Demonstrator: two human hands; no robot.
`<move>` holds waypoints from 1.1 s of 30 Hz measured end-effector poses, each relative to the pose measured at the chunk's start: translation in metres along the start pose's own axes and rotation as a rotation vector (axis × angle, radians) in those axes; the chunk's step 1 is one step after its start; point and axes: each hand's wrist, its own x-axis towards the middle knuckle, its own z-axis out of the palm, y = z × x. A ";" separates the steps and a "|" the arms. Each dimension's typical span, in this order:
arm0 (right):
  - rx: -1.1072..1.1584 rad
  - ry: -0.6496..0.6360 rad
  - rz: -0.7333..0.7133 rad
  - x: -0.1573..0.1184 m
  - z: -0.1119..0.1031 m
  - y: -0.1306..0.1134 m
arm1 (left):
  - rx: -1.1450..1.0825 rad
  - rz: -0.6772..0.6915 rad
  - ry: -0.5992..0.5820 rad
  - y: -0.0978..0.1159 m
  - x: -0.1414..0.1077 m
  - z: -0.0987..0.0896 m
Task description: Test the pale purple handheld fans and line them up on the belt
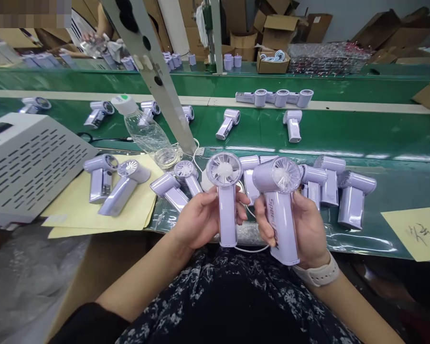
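My left hand (200,217) is closed around the handle of a lilac handheld fan (227,210), its round blade end facing me. In my right hand (310,227) is a second lilac handheld fan (281,224), with lettering along its handle and its head turned partly aside. Both are held upright and side by side over the bench edge. Behind the right one lie several more lilac fans (354,198). To the left of my hands, two fans (170,188) rest on the green bench, and a white cable (252,249) loops below the held fans.
Two fans (123,186) lie on yellow paper (139,217) beside a grey vented box (32,167). A clear plastic bottle (146,131) leans near a slanted metal post (165,91). More fans (228,124) sit along the green line; another person's arm (103,24) shows behind it.
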 end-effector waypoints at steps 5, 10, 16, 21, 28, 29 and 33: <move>0.027 0.180 -0.179 0.001 -0.003 -0.001 | 0.175 0.040 0.061 0.004 -0.002 -0.004; 0.034 0.354 -0.209 0.002 -0.004 0.001 | 0.312 0.119 0.089 0.004 0.001 -0.002; 0.011 0.382 -0.196 0.000 -0.006 0.006 | 0.369 0.075 0.103 0.000 0.005 -0.002; -0.013 0.385 -0.205 0.003 -0.007 0.011 | 0.394 0.066 0.136 -0.002 0.007 -0.004; -0.133 0.345 -0.246 -0.002 -0.010 0.011 | 0.550 0.127 0.154 0.006 -0.002 -0.004; -0.217 0.336 -0.275 -0.006 -0.012 0.008 | 0.644 0.186 0.149 0.010 -0.006 -0.002; -0.659 0.097 -0.427 -0.017 -0.019 -0.011 | 1.044 0.561 0.014 0.023 -0.014 0.008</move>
